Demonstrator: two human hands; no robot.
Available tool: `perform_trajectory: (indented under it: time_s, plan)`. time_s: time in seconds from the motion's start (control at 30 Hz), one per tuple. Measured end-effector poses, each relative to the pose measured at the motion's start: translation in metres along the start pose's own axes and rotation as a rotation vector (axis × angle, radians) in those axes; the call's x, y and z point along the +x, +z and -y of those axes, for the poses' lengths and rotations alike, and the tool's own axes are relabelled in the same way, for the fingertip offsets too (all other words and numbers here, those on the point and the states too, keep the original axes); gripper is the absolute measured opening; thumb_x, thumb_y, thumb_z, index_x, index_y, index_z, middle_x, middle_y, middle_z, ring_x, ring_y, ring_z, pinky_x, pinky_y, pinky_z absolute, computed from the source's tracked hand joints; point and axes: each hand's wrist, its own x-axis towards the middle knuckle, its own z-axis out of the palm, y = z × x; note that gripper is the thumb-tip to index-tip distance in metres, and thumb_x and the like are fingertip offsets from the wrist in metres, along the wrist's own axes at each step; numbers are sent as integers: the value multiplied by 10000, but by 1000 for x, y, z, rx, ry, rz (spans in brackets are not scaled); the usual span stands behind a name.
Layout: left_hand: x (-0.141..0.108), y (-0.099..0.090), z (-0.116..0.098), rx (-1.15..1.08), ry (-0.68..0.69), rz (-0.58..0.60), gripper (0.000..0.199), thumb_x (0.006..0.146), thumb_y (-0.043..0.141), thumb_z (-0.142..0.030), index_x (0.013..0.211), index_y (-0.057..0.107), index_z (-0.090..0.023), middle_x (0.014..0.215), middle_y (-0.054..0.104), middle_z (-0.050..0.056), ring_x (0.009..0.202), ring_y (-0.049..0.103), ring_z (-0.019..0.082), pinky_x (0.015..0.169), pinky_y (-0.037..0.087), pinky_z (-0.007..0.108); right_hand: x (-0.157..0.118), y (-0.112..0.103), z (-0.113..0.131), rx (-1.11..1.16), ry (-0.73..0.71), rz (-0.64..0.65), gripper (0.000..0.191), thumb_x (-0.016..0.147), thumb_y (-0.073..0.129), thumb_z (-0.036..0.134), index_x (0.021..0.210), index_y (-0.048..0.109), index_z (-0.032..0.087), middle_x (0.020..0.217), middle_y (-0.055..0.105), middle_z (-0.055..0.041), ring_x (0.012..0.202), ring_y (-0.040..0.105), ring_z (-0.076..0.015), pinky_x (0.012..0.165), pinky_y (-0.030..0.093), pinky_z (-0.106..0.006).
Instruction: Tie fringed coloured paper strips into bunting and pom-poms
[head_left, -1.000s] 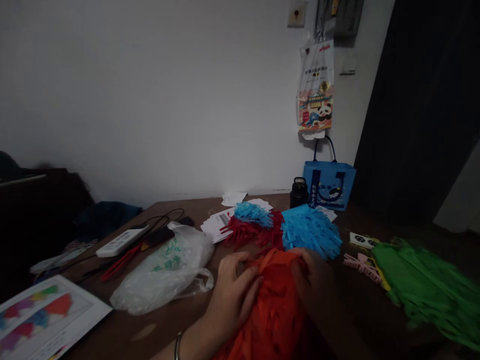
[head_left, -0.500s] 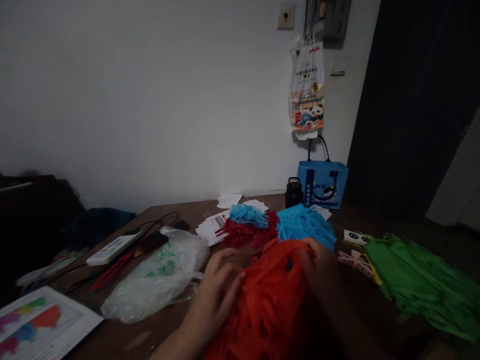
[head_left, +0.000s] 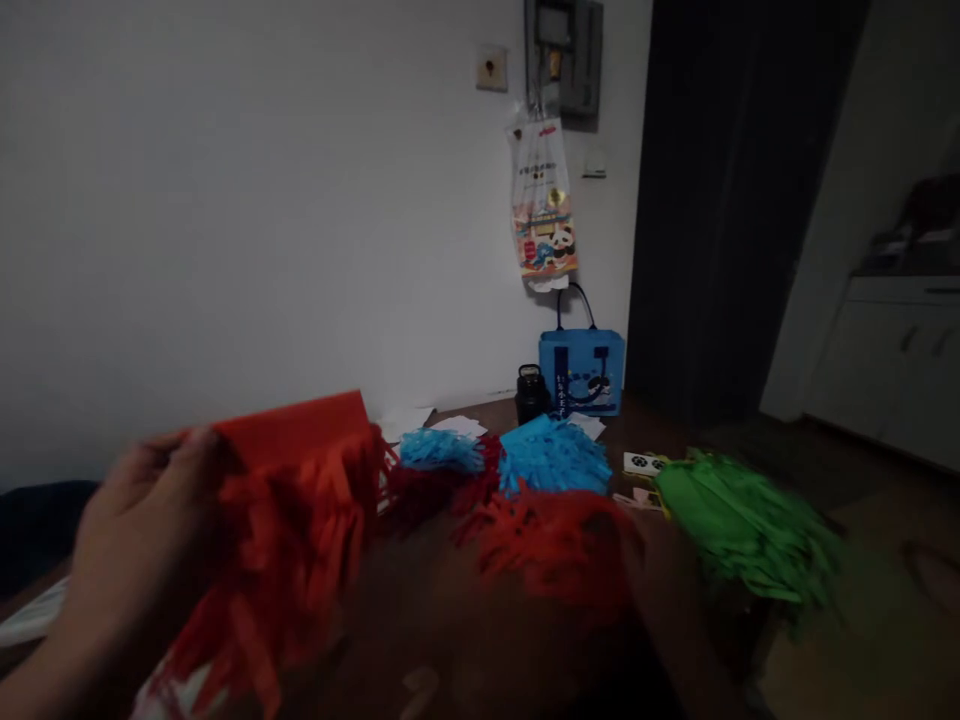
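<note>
My left hand (head_left: 146, 530) is raised at the left, its fingers closed on the uncut edge of an orange-red fringed sheet (head_left: 300, 440). The sheet's strips hang below in a loose bunch. On the right, my right hand (head_left: 664, 565) is dim and partly blurred, closed on a second orange-red fringed piece (head_left: 551, 540) held low over the table. Its strips spread toward the left. Just beyond lie a bright blue fringed piece (head_left: 555, 455), a smaller light blue fringed bunch (head_left: 441, 450) and dark red fringe (head_left: 427, 495).
Green fringed material (head_left: 739, 520) lies at the table's right side, near a white card with black shapes (head_left: 643, 464). A black bottle (head_left: 531, 395) and a blue tote bag (head_left: 589, 375) stand at the back. White papers (head_left: 405, 422) lie near the wall.
The orange-red fringed material that was bunched between both hands is now in two separate pieces, one in each hand. My left hand has moved left and up. The view has turned right.
</note>
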Motion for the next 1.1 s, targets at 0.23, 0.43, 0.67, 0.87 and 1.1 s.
perform_trajectory:
  time_s: [0.23, 0.43, 0.67, 0.87, 1.1]
  plan:
    - [-37, 163, -96, -404, 523, 195, 66, 922, 481, -176, 947, 541, -166, 848, 606, 28, 751, 572, 151, 671, 485, 248, -71, 49, 52, 130, -380, -2, 337, 803, 499, 182, 1097, 664, 189, 981, 751, -51, 899, 676, -193, 950, 481, -340]
    - [-175, 299, -143, -459, 936, 712, 261, 949, 420, -100, 1139, 585, -165, 1109, 697, 86, 993, 661, 191, 894, 518, 311, -88, 95, 48, -37, -407, 222, 102, 790, 607, 264, 846, 671, 208, 781, 738, -15, 713, 682, -186, 839, 536, -332]
    - [-256, 294, -117, -419, 1376, 1192, 323, 857, 671, -219, 1172, 612, -177, 1281, 634, 102, 1215, 567, 245, 1142, 325, 439, -86, 91, 39, -92, -346, 330, 147, 771, 634, 226, 901, 699, 245, 824, 750, -16, 759, 682, -214, 722, 538, -297]
    - [-177, 186, -78, -365, 1103, 1438, 857, 746, 789, -371, 1450, 329, -206, 1501, 391, 149, 1372, 376, 301, 1139, 312, 502, -68, 43, 31, 179, -87, 91, 336, 733, 555, 129, 1020, 693, 235, 920, 754, -49, 843, 692, -236, 795, 541, -329]
    - [-163, 101, 27, -151, 794, 1095, 523, 846, 588, -173, 1347, 452, -242, 1273, 608, 106, 1150, 567, 277, 988, 451, 455, -34, 9, 52, 338, -200, 84, 266, 761, 464, 90, 911, 652, 201, 841, 724, -47, 774, 672, -201, 693, 543, -320]
